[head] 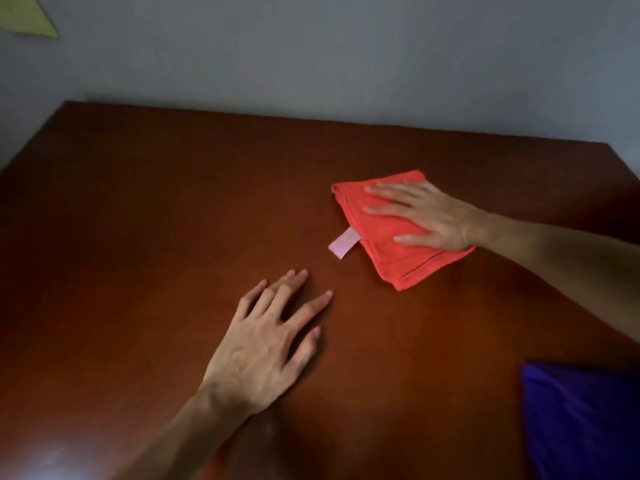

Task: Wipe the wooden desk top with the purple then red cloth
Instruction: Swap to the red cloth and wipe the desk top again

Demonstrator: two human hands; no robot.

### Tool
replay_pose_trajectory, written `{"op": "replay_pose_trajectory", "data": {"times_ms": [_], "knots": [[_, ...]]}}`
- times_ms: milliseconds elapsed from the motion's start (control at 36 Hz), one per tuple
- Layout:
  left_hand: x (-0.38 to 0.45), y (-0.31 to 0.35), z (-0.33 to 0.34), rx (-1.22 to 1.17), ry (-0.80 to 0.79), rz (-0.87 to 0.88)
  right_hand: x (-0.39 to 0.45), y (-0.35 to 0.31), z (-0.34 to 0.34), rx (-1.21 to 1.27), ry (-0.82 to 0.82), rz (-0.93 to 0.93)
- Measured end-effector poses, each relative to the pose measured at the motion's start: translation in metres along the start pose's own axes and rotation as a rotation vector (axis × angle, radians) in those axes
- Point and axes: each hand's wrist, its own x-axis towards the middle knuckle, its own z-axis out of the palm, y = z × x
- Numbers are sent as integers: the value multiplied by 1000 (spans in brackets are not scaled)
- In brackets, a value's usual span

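Red cloth (398, 233) lying folded on the wooden desk top (156, 220), right hand (429, 216) pressing flat on it with fingers spread, left hand (266, 344) resting open near the cloth's pink tag (343, 247), purple cloth (585, 420) sitting well apart at the desk's near right edge.

**A plain room in a home or small office**

A polished reddish-brown wooden worktop (156, 220) stands pushed into a corner, its far edge and left edge against bare grey-white painted walls (346, 53). A yellow paper sheet (26, 17) is stuck on the wall beyond the far left corner. Folded cleaning cloths lie on the worktop. The light is dim, indoor.
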Motion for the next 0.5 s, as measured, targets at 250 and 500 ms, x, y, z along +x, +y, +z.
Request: {"op": "replay_pose_trajectory", "data": {"times_ms": [250, 500], "knots": [[2, -2, 0, 5, -20, -21, 47, 89, -9, 71, 2, 276], [5, -2, 1, 0, 0, -25, 58, 84, -3, 190, 86, 638]]}}
